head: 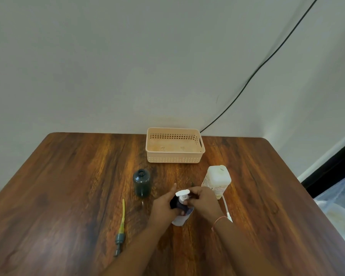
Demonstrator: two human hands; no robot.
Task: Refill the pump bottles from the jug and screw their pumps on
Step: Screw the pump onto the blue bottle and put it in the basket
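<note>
A dark wood-grain tabletop (pixel 68 186) fills the lower half of the view, set against a plain pale wall (pixel 108 56) crossed by one black cable (pixel 267 62). At twelve o'clock on the tabletop, against the wall, sits one peach plastic basket (pixel 174 157) with perforated sides. At about two o'clock from the hands stands one translucent white jug (pixel 217 179) holding pale liquid. There are two pump bottles. One dark green bottle (pixel 141 182) stands upright and uncapped at ten o'clock from the hands. The other, a dark bottle with a white label (pixel 180 215), is at the centre, gripped around its body by the left hand (pixel 163 208), fingers curled tight. The right hand (pixel 202 202) pinches the collar of one white pump (pixel 182 194) sitting on that bottle's neck. Beside the right wrist, which wears a thin pink band (pixel 217 221), one white tube (pixel 226 208) lies on the tabletop at four o'clock from the bottle. At eight o'clock lies one loose green pump (pixel 120 235) with a yellowish dip tube, flat on the wood.
</note>
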